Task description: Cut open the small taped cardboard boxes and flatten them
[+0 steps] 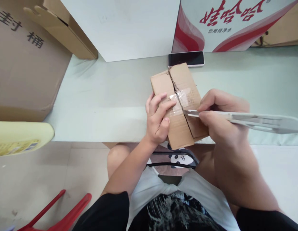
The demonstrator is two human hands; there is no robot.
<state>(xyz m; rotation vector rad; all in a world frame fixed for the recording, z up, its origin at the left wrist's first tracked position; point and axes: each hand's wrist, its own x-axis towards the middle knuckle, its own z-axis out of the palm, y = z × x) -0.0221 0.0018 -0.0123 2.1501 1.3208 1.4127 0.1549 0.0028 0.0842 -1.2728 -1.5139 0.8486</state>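
Cardboard box [181,133]'s at the table [110,96]'s near edge, left hand [159,118] spread loosely over it, right hand [219,128] pinching a box cutter [257,122], blade [192,112] at the seam [173,84], flaps [184,75] still down, can't tell if the tape [183,95]'s fully cut.

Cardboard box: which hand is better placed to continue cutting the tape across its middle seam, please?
Probably the right hand: it grips the utility knife, with the blade tip at the seam beside the tape. The left hand rests on the box, seemingly steadying it.
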